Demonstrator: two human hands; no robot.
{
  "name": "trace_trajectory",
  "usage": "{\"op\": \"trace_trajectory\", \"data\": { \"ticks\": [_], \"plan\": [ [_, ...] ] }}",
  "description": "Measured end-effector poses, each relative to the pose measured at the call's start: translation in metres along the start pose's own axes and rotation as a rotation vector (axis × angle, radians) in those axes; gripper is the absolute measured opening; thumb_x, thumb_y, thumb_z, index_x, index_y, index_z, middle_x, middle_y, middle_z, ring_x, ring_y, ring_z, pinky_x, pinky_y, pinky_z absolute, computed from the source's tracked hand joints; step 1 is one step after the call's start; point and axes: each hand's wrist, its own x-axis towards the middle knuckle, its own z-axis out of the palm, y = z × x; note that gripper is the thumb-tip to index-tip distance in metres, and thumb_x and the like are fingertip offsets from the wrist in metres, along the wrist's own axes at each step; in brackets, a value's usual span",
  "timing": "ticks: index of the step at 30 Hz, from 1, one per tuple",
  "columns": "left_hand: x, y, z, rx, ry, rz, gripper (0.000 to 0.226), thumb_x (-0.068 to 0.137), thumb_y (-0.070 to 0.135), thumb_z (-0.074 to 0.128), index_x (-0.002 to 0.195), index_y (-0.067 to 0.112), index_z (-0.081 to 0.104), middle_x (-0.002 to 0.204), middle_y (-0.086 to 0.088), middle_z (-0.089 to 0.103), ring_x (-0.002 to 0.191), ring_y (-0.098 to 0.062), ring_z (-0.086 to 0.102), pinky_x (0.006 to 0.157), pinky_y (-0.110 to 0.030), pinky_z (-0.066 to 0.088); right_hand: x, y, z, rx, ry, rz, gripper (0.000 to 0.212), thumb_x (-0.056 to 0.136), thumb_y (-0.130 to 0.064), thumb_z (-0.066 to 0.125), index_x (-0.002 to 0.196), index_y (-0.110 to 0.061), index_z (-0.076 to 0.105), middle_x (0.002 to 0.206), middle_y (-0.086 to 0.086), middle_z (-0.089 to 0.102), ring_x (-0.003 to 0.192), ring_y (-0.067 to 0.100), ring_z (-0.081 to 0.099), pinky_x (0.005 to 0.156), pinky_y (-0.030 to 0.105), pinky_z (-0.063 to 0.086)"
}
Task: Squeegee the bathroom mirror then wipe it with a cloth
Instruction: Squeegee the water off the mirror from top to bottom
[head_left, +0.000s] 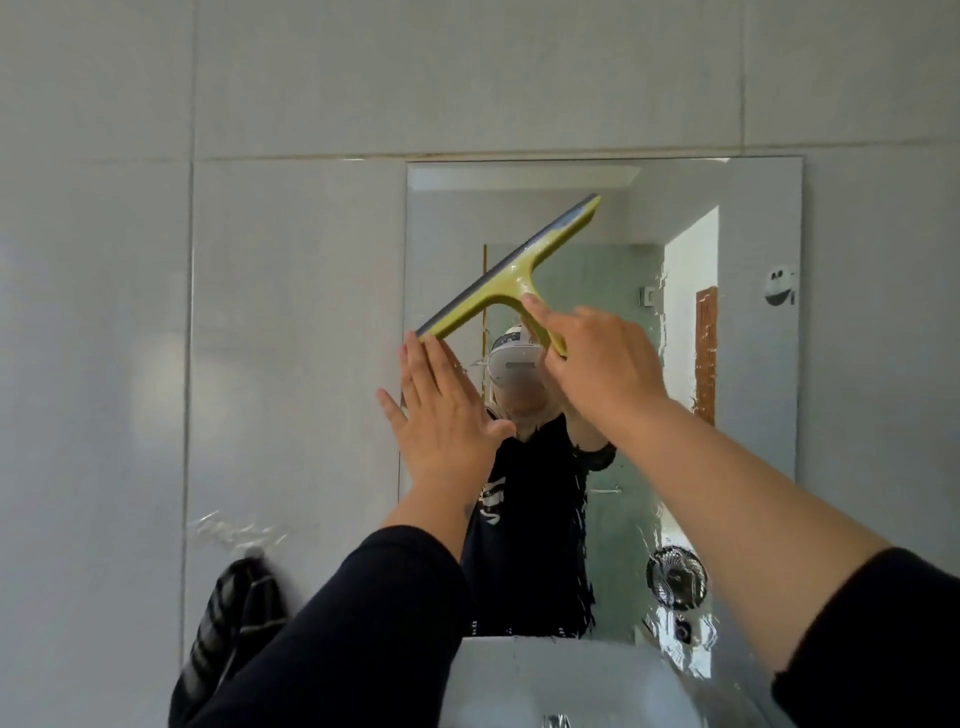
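A rectangular wall mirror (748, 364) hangs above the basin, wet with streaks and droplets down its right side. My right hand (597, 358) grips the handle of a yellow-green squeegee (511, 273). Its grey blade lies tilted against the glass, low end at the mirror's left edge, high end toward the top middle. My left hand (441, 415) is flat and open, fingers spread, pressed at the mirror's left edge just under the blade's low end. A dark striped cloth (228, 618) hangs from a wall hook at lower left.
A white basin (571, 680) sits directly below the mirror. Pale grey wall tiles (156, 260) surround it. The mirror reflects a person in a dark top, a small round fan and a bright doorway.
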Motion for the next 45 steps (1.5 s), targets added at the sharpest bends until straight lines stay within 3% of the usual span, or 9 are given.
{"op": "trace_trajectory", "data": {
  "ticks": [6,12,18,24,31,34,36,39,45],
  "plan": [
    [0.005,0.008,-0.004,0.023,-0.025,0.053,0.117,0.077,0.049,0.067,0.148,0.012,-0.017,0.158,-0.006,-0.02,0.146,-0.021,-0.018,0.117,-0.053,-0.002,-0.009,0.029,-0.013,-0.128,-0.01,-0.034,0.061,0.093,-0.018,0.055,0.141,-0.048,0.03,0.072,0.001,0.047,0.067,0.023,0.054,0.055,0.033,0.046],
    [0.011,0.014,-0.006,0.076,-0.055,0.095,0.108,0.077,0.04,0.068,0.149,0.015,-0.008,0.159,-0.007,-0.014,0.147,-0.023,-0.011,0.116,-0.052,0.002,-0.029,0.063,-0.032,-0.117,-0.006,-0.007,0.049,0.097,-0.03,0.046,0.141,-0.047,0.033,0.073,0.004,0.05,0.067,0.025,0.053,0.055,0.032,0.043],
    [0.015,0.012,-0.005,0.114,-0.085,0.094,0.107,0.076,0.048,0.065,0.15,0.018,-0.007,0.159,-0.007,-0.014,0.147,-0.023,-0.007,0.116,-0.05,0.003,-0.046,0.099,-0.041,-0.132,0.031,0.104,0.044,0.097,-0.035,0.044,0.138,-0.049,0.035,0.06,-0.005,0.036,0.062,0.022,0.049,0.054,0.029,0.035],
    [0.017,0.006,-0.007,0.062,-0.11,0.112,0.112,0.071,0.061,0.065,0.151,0.02,-0.003,0.159,-0.005,-0.013,0.147,-0.021,-0.006,0.117,-0.049,0.004,-0.065,0.115,-0.046,-0.046,0.076,0.264,0.042,0.098,-0.031,0.042,0.139,-0.042,0.04,0.065,0.002,0.046,0.065,0.024,0.046,0.059,0.029,0.033],
    [0.022,-0.002,-0.012,0.037,-0.132,0.149,0.1,0.079,0.071,0.049,0.151,0.019,0.004,0.16,-0.005,-0.008,0.147,-0.024,0.001,0.118,-0.048,0.011,-0.097,0.086,-0.017,0.256,0.185,0.555,0.042,0.099,-0.024,0.042,0.141,-0.029,0.042,0.051,-0.011,0.038,0.049,0.009,0.04,0.06,0.025,0.034],
    [0.025,-0.005,-0.016,-0.006,-0.158,0.165,0.087,0.086,0.066,0.04,0.151,0.018,0.009,0.161,-0.004,-0.006,0.147,-0.024,0.002,0.118,-0.049,0.012,-0.1,0.059,0.0,0.345,0.227,0.624,0.043,0.099,-0.024,0.041,0.142,-0.026,0.04,0.055,-0.008,0.047,0.048,0.002,0.04,0.055,0.021,0.038],
    [0.028,-0.007,-0.019,-0.028,-0.181,0.178,0.08,0.089,0.062,0.035,0.151,0.017,0.013,0.161,-0.004,-0.003,0.147,-0.025,0.004,0.118,-0.051,0.014,-0.102,0.041,0.009,0.406,0.237,0.641,0.044,0.099,-0.025,0.042,0.143,-0.024,0.038,0.062,-0.004,0.056,0.054,0.005,0.049,0.061,0.021,0.045],
    [0.031,-0.012,-0.028,-0.062,-0.183,0.211,0.071,0.091,0.055,0.037,0.148,0.016,0.022,0.159,-0.003,0.008,0.145,-0.026,0.015,0.115,-0.052,0.023,-0.104,0.018,0.022,0.466,0.252,0.631,0.045,0.098,-0.026,0.044,0.143,-0.022,0.039,0.073,0.003,0.066,0.068,0.016,0.061,0.071,0.035,0.056],
    [0.027,-0.029,-0.046,-0.058,-0.119,0.244,0.055,0.093,0.032,0.045,0.144,0.017,0.032,0.156,-0.002,0.02,0.14,-0.026,0.027,0.112,-0.047,0.028,-0.102,-0.013,0.036,0.488,0.242,0.622,0.046,0.098,-0.027,0.045,0.144,-0.023,0.036,0.077,0.005,0.064,0.07,0.019,0.062,0.067,0.04,0.057]
  ]
}}
